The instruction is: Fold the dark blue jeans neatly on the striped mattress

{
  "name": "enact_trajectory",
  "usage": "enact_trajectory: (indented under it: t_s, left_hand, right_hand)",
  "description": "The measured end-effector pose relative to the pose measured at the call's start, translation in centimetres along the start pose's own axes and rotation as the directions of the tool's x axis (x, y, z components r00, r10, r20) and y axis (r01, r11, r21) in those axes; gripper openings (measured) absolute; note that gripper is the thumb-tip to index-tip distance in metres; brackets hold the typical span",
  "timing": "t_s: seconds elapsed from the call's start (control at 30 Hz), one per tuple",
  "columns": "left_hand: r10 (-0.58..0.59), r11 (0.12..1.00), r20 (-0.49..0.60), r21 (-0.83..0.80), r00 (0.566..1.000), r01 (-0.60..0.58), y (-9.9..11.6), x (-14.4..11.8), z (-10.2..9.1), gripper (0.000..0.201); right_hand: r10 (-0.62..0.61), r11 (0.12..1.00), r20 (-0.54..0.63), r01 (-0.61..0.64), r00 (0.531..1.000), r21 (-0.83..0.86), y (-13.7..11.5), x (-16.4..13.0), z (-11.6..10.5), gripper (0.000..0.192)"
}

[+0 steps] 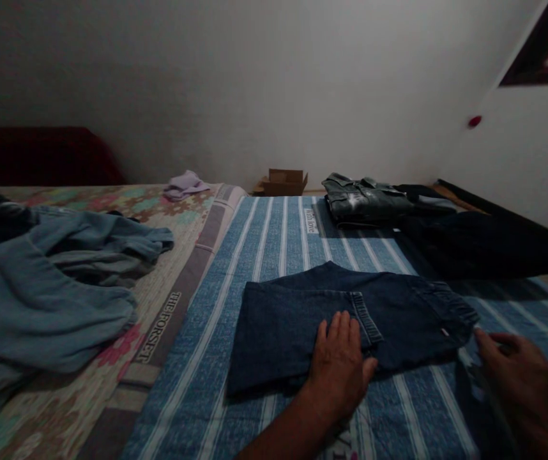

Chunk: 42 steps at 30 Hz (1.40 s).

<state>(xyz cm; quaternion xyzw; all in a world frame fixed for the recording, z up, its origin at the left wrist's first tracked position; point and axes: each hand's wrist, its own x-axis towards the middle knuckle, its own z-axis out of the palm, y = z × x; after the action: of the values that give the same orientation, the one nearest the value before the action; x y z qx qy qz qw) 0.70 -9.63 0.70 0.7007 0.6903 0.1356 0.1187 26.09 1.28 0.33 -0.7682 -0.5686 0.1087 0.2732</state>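
A person's left hand [338, 361] presses flat, fingers spread and grip released, on folded dark jeans [345, 319] lying on the blue-striped bed cover [274, 249]. The right hand [523, 383] hovers open just beside the waistband; crumpled blue clothes [58, 287] lie well apart at left.

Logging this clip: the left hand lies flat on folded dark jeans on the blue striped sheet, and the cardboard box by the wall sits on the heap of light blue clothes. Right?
Not quite. The head view shows the cardboard box on the floor by the wall, apart from the heap of light blue clothes. The rest holds: the left hand lies flat on the folded dark jeans on the blue striped sheet.
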Motion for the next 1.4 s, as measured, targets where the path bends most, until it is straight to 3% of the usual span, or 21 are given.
enact_trajectory:
  t_s: [0.07,0.13,0.17,0.27,0.37,0.53,0.7,0.87,1.13,1.4]
  left_hand:
    - [0.009,1.000,-0.024,0.007,1.000,-0.008,-0.1,0.0,0.3,0.066]
    - [0.017,1.000,-0.037,0.013,0.999,-0.017,-0.2,0.0,0.5,0.067]
    - [0.019,1.000,-0.041,0.017,0.999,-0.018,-0.2,0.0,0.6,0.066]
    - [0.018,1.000,-0.045,0.024,0.999,-0.016,-0.2,-0.1,0.5,0.066]
    - [0.019,1.000,-0.055,0.021,0.998,-0.017,-0.2,-0.1,0.5,0.065]
    - [0.030,0.999,-0.089,0.019,0.996,-0.029,-0.3,-0.2,1.0,0.066]
    - [0.040,0.998,-0.151,0.050,0.988,-0.033,-0.1,-0.3,1.6,0.064]
    - [0.042,0.997,-0.175,0.068,0.984,-0.030,0.1,-0.4,1.5,0.061]
    - [0.031,0.998,-0.181,0.060,0.983,-0.020,0.2,-0.3,1.7,0.062]
    - [0.047,0.998,-0.184,0.045,0.982,-0.040,0.3,-0.5,1.5,0.059]
  right_hand:
    - [-0.032,0.999,-0.058,0.032,0.998,-0.011,-2.0,-0.8,-0.6,0.042]
    - [-0.147,0.985,0.000,0.146,0.989,0.096,-4.7,-1.9,-0.4,0.041]
    - [-0.200,0.968,0.092,0.182,0.976,0.172,-6.1,-2.5,0.0,0.041]
    - [-0.305,0.943,0.392,0.219,0.868,0.249,-9.2,-3.6,2.6,0.045]
    - [-0.348,0.930,0.465,0.237,0.814,0.281,-10.6,-3.6,5.6,0.048]
    - [-0.299,0.920,0.510,0.102,0.807,0.378,-11.3,-2.9,8.2,0.049]
    - [-0.263,0.896,0.590,-0.033,0.763,0.442,-11.9,-3.2,8.2,0.035]
    - [-0.238,0.874,0.585,-0.091,0.775,0.477,-12.3,-3.5,8.0,0.032]
    - [-0.289,0.837,0.622,-0.123,0.728,0.533,-12.7,-4.0,7.0,0.060]
    - [-0.315,0.774,0.629,-0.191,0.710,0.603,-12.4,-4.5,7.0,0.059]
